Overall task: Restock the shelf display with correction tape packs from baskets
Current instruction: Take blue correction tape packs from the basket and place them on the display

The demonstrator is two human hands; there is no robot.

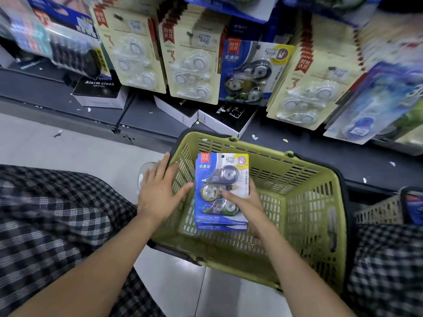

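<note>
Correction tape packs (220, 191) held above basket (304, 202) rim.

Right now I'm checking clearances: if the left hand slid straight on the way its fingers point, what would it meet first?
Probably the green basket: the left hand already lies open by its near-left rim, fingers aimed up-right. Depth is unclear.

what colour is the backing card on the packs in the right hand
Blue backing card, with a red tag and yellow badge on top; the head view shows it.
</note>
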